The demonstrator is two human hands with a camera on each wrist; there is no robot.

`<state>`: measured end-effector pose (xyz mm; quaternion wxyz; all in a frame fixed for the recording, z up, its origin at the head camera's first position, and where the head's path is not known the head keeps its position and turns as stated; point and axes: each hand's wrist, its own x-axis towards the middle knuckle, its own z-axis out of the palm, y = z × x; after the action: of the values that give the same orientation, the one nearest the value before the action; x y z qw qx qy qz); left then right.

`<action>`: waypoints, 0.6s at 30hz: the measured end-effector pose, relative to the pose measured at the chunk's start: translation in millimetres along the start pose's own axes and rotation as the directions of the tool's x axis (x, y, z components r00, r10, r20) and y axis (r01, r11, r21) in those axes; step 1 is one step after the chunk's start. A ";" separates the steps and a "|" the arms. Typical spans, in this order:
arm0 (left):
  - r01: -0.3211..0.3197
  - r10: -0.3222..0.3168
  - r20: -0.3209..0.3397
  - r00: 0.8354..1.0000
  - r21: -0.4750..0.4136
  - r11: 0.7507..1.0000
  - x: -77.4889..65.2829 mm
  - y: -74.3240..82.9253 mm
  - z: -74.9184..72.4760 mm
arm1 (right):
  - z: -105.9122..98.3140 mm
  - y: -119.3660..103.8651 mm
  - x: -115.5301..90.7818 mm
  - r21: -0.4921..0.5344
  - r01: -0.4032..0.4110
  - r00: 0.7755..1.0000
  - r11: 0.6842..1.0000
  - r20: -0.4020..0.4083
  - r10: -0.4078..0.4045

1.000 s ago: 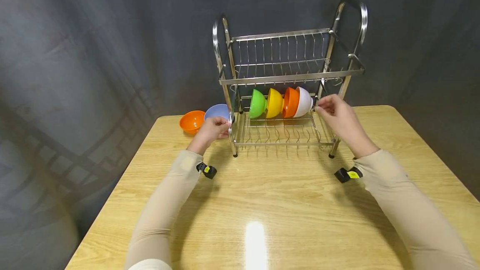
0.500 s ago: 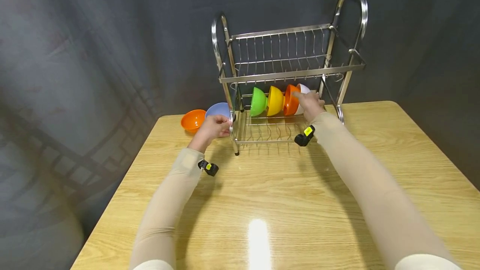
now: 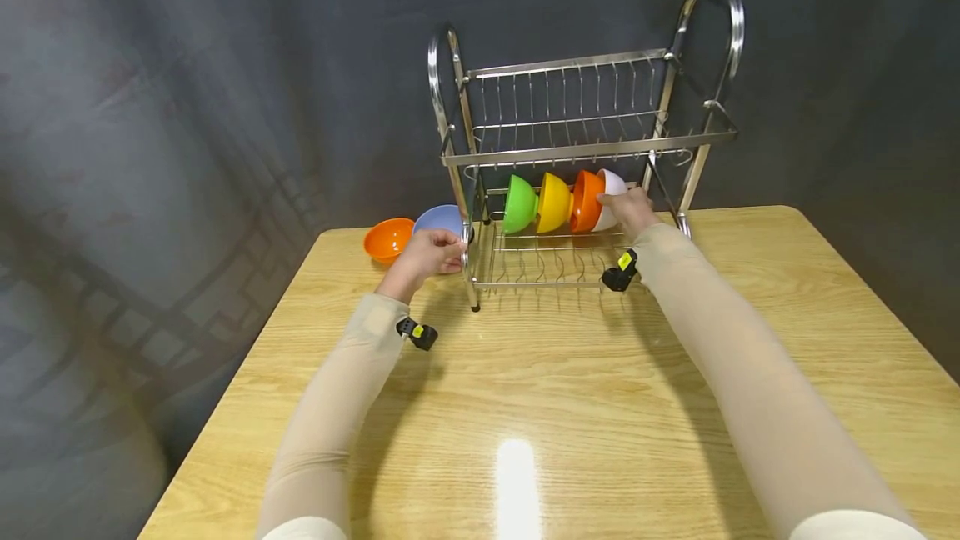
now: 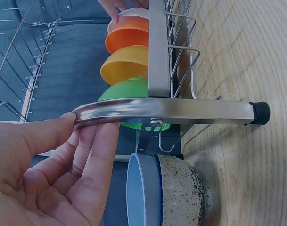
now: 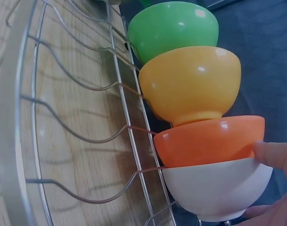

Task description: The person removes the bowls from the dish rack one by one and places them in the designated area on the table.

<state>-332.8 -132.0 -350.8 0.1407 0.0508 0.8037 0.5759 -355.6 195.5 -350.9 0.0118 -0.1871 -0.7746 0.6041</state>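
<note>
A two-tier metal dish rack point(image 3: 592, 149) stands at the back of the table. My left hand point(image 3: 424, 257) grips its curved front left upright between thumb and fingers, plain in the left wrist view. On the lower tier a green bowl point(image 5: 174, 30), a yellow bowl point(image 5: 195, 82), an orange bowl point(image 5: 207, 143) and a white bowl point(image 5: 218, 186) lie on their sides in a row. The white one nests against the orange. My right hand point(image 3: 632, 211) holds the white bowl, thumb at its rim by the orange bowl, other fingers near its foot, partly out of view.
Left of the rack, another orange bowl point(image 3: 387, 240) and a blue bowl point(image 3: 435, 219) sit on the wooden table point(image 3: 570, 390). A speckled bowl point(image 4: 183, 190) shows right against the blue one. The rack's upper tier hangs above the row of bowls. Dark curtains are behind.
My right hand has moved left from beside the rack's right side to the orange and white bowls, then slightly back right onto the white one. My left hand stays on the rack.
</note>
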 end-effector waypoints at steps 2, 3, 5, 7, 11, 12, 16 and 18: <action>0.001 -0.001 0.005 1.000 -0.001 1.000 0.2 0.8 0.5 | -0.6 0.5 0.8 0.029 0.009 1.000 1.000 0.012 -0.009; 0.004 -0.004 0.005 1.000 -0.001 1.000 0.4 0.7 0.6 | -0.7 0.6 1.1 0.032 0.013 1.000 0.999 0.015 -0.013; 0.009 -0.009 0.006 1.000 0.001 1.000 0.7 0.7 0.5 | -0.8 0.6 1.4 0.021 0.021 1.000 1.000 0.013 -0.022; 0.016 -0.016 0.008 1.000 0.007 1.000 1.1 0.4 0.6 | -1.0 0.2 1.5 -0.015 0.028 1.000 1.000 0.007 -0.028; 0.025 -0.025 0.013 1.000 0.006 1.000 2.1 0.0 0.7 | -3.0 -3.7 -1.0 -0.163 0.033 0.999 0.986 -0.027 -0.037; 0.026 -0.026 0.013 1.000 0.004 1.000 2.4 -0.2 0.8 | -3.8 -5.6 -2.0 -0.213 0.035 0.998 0.976 -0.038 -0.044; 0.025 -0.025 0.012 1.000 0.001 1.000 2.4 -0.1 0.8 | -6.8 -16.5 -7.8 -0.441 0.080 0.990 0.894 -0.067 -0.121; 0.024 -0.024 0.008 1.000 -0.005 1.000 2.4 -0.1 0.3 | -8.1 -22.2 -11.9 -0.524 0.133 0.981 0.841 -0.051 -0.187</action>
<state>-335.0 -131.2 -351.4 0.1507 0.0430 0.8024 0.5759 -348.7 194.9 -325.4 0.0501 -0.1480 -0.9198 0.3600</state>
